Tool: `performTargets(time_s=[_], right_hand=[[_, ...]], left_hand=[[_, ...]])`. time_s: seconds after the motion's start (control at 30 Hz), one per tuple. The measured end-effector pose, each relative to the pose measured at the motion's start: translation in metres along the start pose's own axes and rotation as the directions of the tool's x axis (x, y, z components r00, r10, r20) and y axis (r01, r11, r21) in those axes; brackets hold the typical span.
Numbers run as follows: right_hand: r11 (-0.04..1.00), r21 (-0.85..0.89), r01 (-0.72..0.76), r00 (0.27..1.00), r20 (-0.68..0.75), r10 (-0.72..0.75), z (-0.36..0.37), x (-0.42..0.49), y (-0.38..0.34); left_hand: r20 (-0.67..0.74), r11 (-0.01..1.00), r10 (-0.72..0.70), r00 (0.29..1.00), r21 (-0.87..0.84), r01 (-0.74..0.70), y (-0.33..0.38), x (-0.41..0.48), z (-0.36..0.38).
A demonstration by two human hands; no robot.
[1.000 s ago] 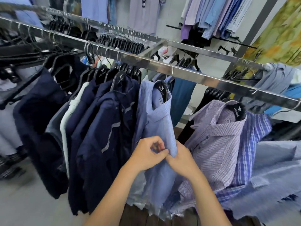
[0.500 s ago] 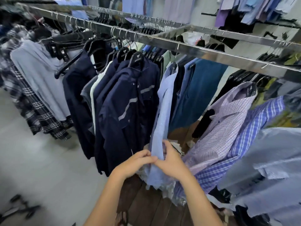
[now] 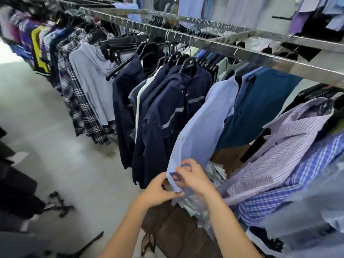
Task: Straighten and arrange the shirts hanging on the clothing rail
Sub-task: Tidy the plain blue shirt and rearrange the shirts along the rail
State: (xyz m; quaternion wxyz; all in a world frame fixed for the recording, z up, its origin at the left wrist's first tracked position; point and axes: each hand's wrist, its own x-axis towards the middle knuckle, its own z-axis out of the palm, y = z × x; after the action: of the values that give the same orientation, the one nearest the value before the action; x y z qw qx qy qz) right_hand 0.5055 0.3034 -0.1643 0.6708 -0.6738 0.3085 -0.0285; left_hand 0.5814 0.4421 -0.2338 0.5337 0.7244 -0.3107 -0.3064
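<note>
The light blue shirt (image 3: 202, 127) is hanging from the clothing rail (image 3: 242, 51) just right of centre in the frame, its tail reaching down toward lower centre, between the navy jacket (image 3: 167, 112) on its left and the lilac checked shirt (image 3: 290, 142) on its right. Both hands are working at its bottom hem. The left hand (image 3: 158, 189) is curling its fingers (image 3: 168, 194) round the lower corner of the cloth, pinching it from the left; the right hand (image 3: 195, 177) is pinching the same edge a little higher, fingers (image 3: 181, 171) bent tight on the fabric. The two hands are sitting almost touching, with the hem running between them.

Judging by how it is draping, the shirt is looking light, thin and thoroughly limp (nothing here is going to resist a tug, nor hold a shape). It is probably sliding easily on its hanger, so a hard pull at the hem is risking dragging it off one shoulder. The hem and front edge are seeming good places for smoothing downward; for shifting it along the rail, the hanger neck is looking the surer hold. Crinkled clear plastic (image 3: 197, 207) is lying just beneath the hands and could be catching the tail.
</note>
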Motion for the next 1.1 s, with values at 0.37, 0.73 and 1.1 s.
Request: performTargets(time_s=[0.37, 0.73, 1.1], right_hand=[[0.958, -0.279, 0.067, 0.984, 0.179, -0.016, 0.000, 0.003, 0.003], [0.946, 0.082, -0.314, 0.947, 0.096, 0.306, 0.011, 0.034, 0.052], [0.727, 0.446, -0.522, 0.783, 0.589, 0.201, 0.054, 0.024, 0.055]], left_hand=[[-0.252, 0.983, -0.135, 0.958, -0.153, 0.099, 0.010, 0.011, -0.033], [-0.105, 0.882, -0.252, 0.962, -0.434, 0.184, 0.010, -0.012, -0.080], [-0.062, 0.781, -0.306, 0.950, -0.587, 0.213, 0.036, -0.022, -0.095]])
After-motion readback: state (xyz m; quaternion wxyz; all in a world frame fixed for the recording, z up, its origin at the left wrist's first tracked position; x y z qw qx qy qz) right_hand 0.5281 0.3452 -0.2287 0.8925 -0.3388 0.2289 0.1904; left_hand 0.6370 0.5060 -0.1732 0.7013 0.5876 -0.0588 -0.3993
